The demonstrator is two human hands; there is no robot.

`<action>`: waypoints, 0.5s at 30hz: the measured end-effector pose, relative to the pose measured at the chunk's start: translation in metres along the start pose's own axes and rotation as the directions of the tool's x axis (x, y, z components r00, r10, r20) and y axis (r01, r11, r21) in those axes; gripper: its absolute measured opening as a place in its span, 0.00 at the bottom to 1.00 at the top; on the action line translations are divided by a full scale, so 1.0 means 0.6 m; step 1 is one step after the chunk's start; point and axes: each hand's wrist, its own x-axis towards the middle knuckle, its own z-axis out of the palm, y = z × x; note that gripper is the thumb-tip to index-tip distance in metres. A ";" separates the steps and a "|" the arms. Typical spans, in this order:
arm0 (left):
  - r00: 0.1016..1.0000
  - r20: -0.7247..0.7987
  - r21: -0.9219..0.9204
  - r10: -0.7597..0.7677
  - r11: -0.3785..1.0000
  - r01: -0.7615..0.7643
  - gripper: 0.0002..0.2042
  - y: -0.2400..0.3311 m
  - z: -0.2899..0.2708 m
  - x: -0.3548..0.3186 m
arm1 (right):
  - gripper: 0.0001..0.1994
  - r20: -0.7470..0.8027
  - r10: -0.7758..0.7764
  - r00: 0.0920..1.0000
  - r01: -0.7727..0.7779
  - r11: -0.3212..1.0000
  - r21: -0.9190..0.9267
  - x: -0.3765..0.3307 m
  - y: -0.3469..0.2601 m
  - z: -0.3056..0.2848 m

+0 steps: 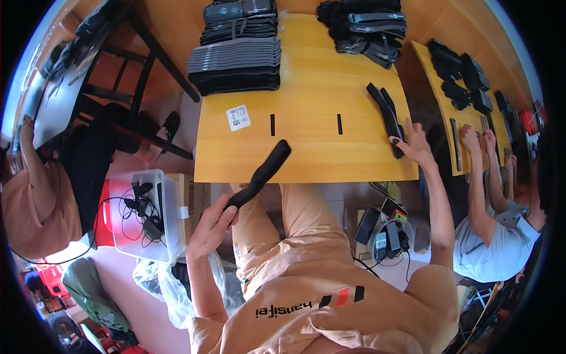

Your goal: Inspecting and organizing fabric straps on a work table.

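In my left hand point(211, 227) is one end of a black padded strap point(265, 171). Fingers wrap around it, and its free end points up and right past the table's front edge. My right hand point(416, 144) is at the right edge of the yellow table point(306, 162), fingers stretched out and apart. Its thumb touches a folded black strap point(384, 109) lying there. Two short black strips point(272, 125) mark the tabletop in front of me. A white printed label point(239, 118) lies left of them.
Neat stacks of grey and black straps point(236, 56) stand at the back left, more bundles point(374, 32) at the back right. A clear bin point(171, 218) with cables is on the floor at left. Co-workers sit on both sides, one at another yellow table point(445, 103).
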 end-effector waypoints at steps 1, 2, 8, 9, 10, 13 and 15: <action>1.000 -0.005 -0.003 -0.004 1.000 0.004 0.11 0.002 0.004 0.005 | 0.36 -0.125 0.018 0.992 -0.034 0.991 -0.132 -0.013 -0.019 -0.018; 1.000 -0.026 0.077 0.015 0.997 -0.013 0.12 0.005 0.009 0.007 | 0.34 -0.190 -0.054 0.980 0.030 0.992 -0.125 -0.023 -0.049 -0.041; 0.988 -0.063 0.314 0.138 0.943 -0.112 0.12 0.023 0.035 0.017 | 0.30 -0.155 -0.637 0.756 0.591 0.561 0.580 -0.091 -0.264 -0.101; 0.969 -0.056 0.344 0.242 0.915 -0.209 0.12 0.025 0.036 0.017 | 0.30 -0.186 -0.690 0.699 0.661 0.525 0.536 -0.099 -0.292 -0.099; 0.969 -0.059 0.346 0.238 0.916 -0.204 0.12 0.029 0.037 0.018 | 0.30 -0.186 -0.692 0.698 0.661 0.521 0.540 -0.102 -0.308 -0.098; 0.953 -0.019 0.452 0.303 0.852 -0.262 0.12 0.039 0.030 0.016 | 0.26 0.036 -0.781 0.624 0.633 0.532 0.562 -0.105 -0.329 -0.089; 0.935 0.027 0.558 0.355 0.770 -0.309 0.12 0.035 0.016 0.010 | 0.20 0.093 -0.831 0.549 0.678 0.507 0.531 -0.102 -0.325 -0.072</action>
